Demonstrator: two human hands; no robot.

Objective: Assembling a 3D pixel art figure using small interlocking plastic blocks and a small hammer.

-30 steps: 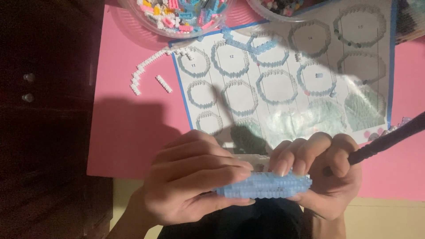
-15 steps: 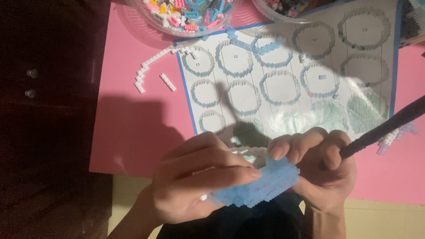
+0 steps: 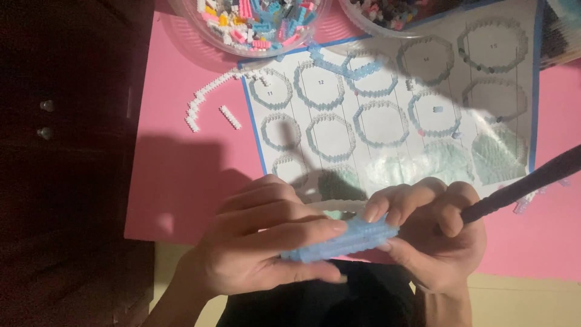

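Pinching the flat pale-blue plastic brick slab (image 3: 342,241) between my left hand (image 3: 266,242) and right hand (image 3: 433,236), I'd press evenly along its edges; the right also grips a dark stick (image 3: 526,181), pointing two o'clock over the pink tabletop (image 3: 175,169).

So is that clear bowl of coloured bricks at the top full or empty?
Far from empty: the clear bowl holds a heap of small pink, blue, white and yellow bricks. Its top is cut off, so how full is unclear.
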